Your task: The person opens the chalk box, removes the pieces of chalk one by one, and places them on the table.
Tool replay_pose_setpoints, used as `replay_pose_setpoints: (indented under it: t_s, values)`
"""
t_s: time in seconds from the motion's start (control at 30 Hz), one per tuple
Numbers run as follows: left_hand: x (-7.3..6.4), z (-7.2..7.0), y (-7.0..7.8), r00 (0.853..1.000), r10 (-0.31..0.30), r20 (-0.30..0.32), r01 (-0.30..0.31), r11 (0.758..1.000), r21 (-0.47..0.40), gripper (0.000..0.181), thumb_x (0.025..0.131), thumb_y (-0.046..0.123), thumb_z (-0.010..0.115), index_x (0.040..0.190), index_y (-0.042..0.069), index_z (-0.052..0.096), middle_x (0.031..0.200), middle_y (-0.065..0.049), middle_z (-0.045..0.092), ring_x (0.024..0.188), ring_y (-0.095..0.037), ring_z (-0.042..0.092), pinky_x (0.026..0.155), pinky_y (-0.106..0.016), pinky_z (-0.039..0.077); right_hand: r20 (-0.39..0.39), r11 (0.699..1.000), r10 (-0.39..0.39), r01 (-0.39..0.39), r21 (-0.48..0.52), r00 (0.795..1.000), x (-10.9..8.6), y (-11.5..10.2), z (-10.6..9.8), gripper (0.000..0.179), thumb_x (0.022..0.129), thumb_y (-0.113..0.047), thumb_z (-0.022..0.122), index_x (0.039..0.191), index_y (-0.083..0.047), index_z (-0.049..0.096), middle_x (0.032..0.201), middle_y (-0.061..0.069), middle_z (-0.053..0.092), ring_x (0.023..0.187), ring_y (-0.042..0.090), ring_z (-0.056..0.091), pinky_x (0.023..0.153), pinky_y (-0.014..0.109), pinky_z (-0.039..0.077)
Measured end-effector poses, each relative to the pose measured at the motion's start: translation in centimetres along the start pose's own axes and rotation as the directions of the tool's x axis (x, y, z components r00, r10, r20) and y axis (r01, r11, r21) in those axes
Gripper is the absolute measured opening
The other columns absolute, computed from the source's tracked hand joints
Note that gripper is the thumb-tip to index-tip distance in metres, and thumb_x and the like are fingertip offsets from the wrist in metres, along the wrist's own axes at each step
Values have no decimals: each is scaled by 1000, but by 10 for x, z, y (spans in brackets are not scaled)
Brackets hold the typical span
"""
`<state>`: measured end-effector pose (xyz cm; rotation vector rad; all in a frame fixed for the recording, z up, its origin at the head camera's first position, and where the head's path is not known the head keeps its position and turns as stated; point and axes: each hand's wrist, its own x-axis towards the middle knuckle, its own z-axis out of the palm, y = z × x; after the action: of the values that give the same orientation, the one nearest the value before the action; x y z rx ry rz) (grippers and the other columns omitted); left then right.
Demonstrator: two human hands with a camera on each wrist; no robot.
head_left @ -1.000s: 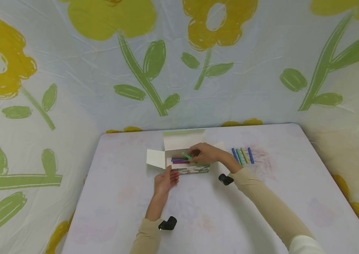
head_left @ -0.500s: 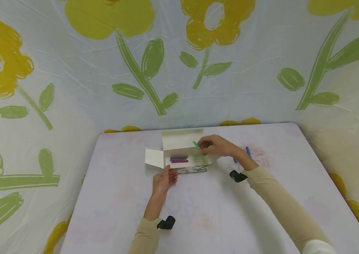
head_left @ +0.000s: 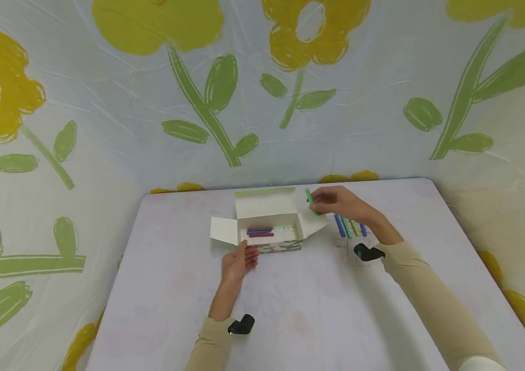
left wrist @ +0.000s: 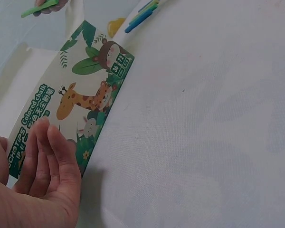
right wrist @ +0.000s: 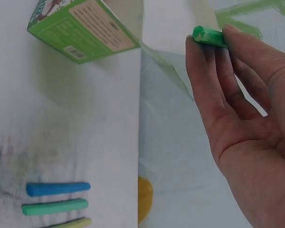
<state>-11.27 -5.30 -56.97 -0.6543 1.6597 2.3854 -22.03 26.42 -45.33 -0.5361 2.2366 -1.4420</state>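
A green chalk stick (head_left: pixel 309 196) is pinched between the thumb and fingertips of my right hand (head_left: pixel 343 202), raised over the right flap of the chalk box. The right wrist view shows the stick (right wrist: pixel 209 37) nearly end-on. My left hand (head_left: pixel 235 265) holds the front wall of the open chalk box (head_left: pixel 285 248) near its left corner, thumb at the rim and fingers along the printed front (left wrist: pixel 83 102). Inside the box, a few dark, blue and red chalk sticks (head_left: pixel 260 235) lie at the left, while the right part shows a bare, stained floor (head_left: pixel 287 230).
To the right of the box lies a row of chalk sticks, with a blue one (head_left: pixel 339 225), a green one (right wrist: pixel 55 206), a yellow one and another blue. The box's lid (head_left: pixel 266 202) and left flap (head_left: pixel 224 230) spread outward. A flowered cloth wall rises behind the table.
My right hand has lifted the green chalk stick out of the box and carried it right, past the box's right side. My left hand stays at the box.
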Motion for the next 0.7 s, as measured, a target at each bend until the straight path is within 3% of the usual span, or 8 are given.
replay_pose_setpoints:
  t_s: [0.2,0.37,0.53,0.7]
  values:
    - [0,0,-1,1000,-4,-2,4,1000,7,48,106,28,58,107,-19,67,82,-10,73,72,-12,69,68,-22,59,-95,998,58,-58,2,994,-16,9,-17,44,102,-23,68,135,3,58,125,20,65,109,21,67,93,32,58]
    - [1,1,1,1000,-4,0,4,1000,6,48,106,27,58,106,-20,67,82,-11,73,71,-12,69,68,-22,59,-142,995,102,-100,23,985,-29,22,-30,49,101,-28,69,137,2,56,129,20,63,111,22,67,92,28,57]
    - [1,1,2,1000,-6,-6,6,1000,13,47,106,27,58,107,-19,67,82,-10,73,70,-11,69,67,-22,59,-179,995,103,-100,27,978,-42,37,-39,49,103,-28,66,139,4,54,130,24,62,109,16,68,92,24,56]
    - [1,0,3,1000,0,7,0,1000,5,47,106,27,58,105,-19,67,82,-10,73,69,-11,68,67,-22,59,-201,990,139,-134,40,970,-55,52,-45,55,104,-30,65,142,7,50,135,26,58,110,11,66,96,29,56]
